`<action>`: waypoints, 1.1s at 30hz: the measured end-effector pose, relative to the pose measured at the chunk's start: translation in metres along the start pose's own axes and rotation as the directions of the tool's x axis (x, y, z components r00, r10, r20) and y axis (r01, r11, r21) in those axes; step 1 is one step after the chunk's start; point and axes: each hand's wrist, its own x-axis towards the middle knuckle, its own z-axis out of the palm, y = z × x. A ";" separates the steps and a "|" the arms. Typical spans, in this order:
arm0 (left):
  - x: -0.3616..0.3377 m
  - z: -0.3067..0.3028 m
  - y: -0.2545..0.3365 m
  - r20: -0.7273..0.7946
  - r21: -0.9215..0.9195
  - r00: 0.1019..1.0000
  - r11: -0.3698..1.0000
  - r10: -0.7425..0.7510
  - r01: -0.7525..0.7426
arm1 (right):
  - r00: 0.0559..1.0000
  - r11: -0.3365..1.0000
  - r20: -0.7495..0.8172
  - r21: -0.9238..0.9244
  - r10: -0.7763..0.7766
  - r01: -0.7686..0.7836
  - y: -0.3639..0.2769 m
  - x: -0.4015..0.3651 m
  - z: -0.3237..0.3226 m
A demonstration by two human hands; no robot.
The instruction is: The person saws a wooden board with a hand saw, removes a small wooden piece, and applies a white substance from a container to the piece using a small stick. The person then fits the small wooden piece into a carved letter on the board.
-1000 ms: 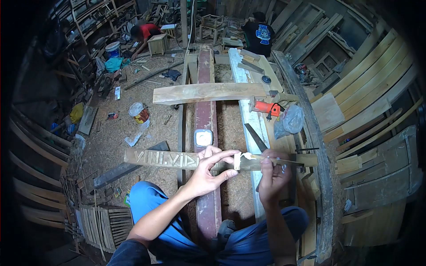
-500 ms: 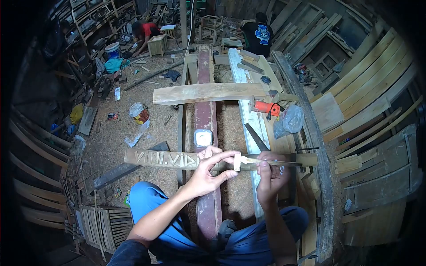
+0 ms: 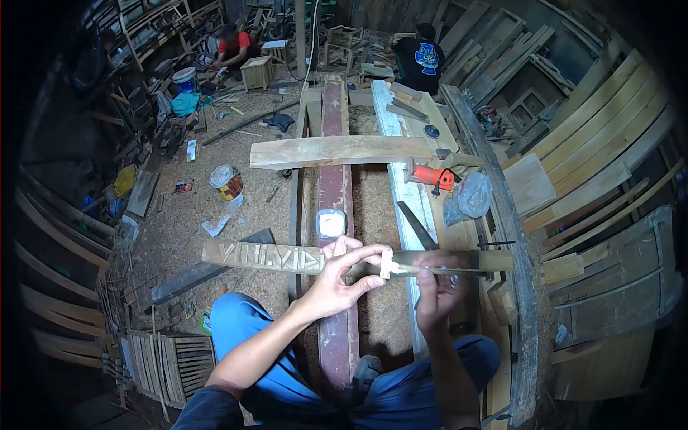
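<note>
My left hand (image 3: 344, 276) pinches a small pale wooden piece (image 3: 386, 264) between thumb and fingers. In my right hand (image 3: 437, 290), slightly blurred, is a thin stick (image 3: 459, 271); its left end, with whitish stuff on it, meets the wooden piece. Below and behind both hands lies a long wooden board (image 3: 215, 251) with raised wooden letters (image 3: 272, 256) on its left part. My hands hide part of that board. Just beyond the left hand, a small square tub (image 3: 331, 223) of white paste sits on the reddish beam (image 3: 334, 186).
A curved plank (image 3: 337, 150) lies across the beams farther off. To its right are a red-orange power tool (image 3: 433, 176), a plastic bag (image 3: 473, 195) and a dark saw-like blade (image 3: 416, 223). A paint can (image 3: 226, 183) stands on the littered floor. Two other people sit at the back.
The right hand and stick have shifted slightly, and the stick lies more level against the wooden piece. My left hand keeps its pinch. The whole view has moved a little.
</note>
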 end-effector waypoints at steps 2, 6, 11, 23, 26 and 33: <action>0.000 -0.001 0.002 0.001 0.021 1.000 1.000 0.000 0.000 | 1.000 1.000 -0.027 0.014 -0.015 0.016 0.001 -0.002 -0.003; -0.001 0.002 0.000 0.003 0.015 1.000 1.000 0.015 -0.015 | 0.994 0.996 -0.077 -0.048 0.076 -0.080 -0.009 0.004 0.002; 0.000 0.001 0.002 -0.003 0.017 1.000 1.000 0.009 -0.009 | 0.998 0.999 0.046 -0.002 0.037 -0.037 -0.008 0.004 -0.002; 0.000 0.001 0.006 0.012 -0.012 1.000 1.000 -0.003 0.003 | 0.971 0.969 -0.021 0.063 0.240 -0.238 -0.010 0.007 0.004; -0.002 0.001 0.001 0.005 0.014 1.000 1.000 -0.014 0.014 | 0.938 0.915 0.048 0.210 0.343 -0.345 -0.004 0.006 0.000; -0.003 0.000 -0.003 0.013 -0.027 0.999 0.999 -0.033 0.033 | 0.912 0.862 0.040 0.314 0.407 -0.398 -0.004 0.007 0.000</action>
